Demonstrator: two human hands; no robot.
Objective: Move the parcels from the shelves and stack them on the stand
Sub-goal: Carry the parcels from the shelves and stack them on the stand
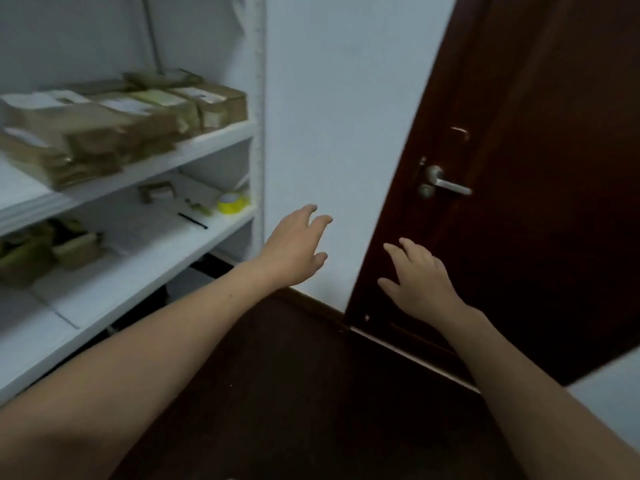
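Two empty hands were what you had: your left hand (298,249) and your right hand (420,280) both hung released, fingers spread and holding nothing, off to the right of the white shelving unit (214,138), in front of the wall and the dark door (554,202); the brown paper parcels (114,116) lay packed together on the unit's upper visible shelf, with a few more on the shelf below, at its left end; the stand was not in view. The step, as I judged it, was the reach for a parcel; you would have done best to bring both hands left to the unit, take the parcel at the row's right end by its two sides, and lift before pulling, since its neighbours looked close enough to drag along.
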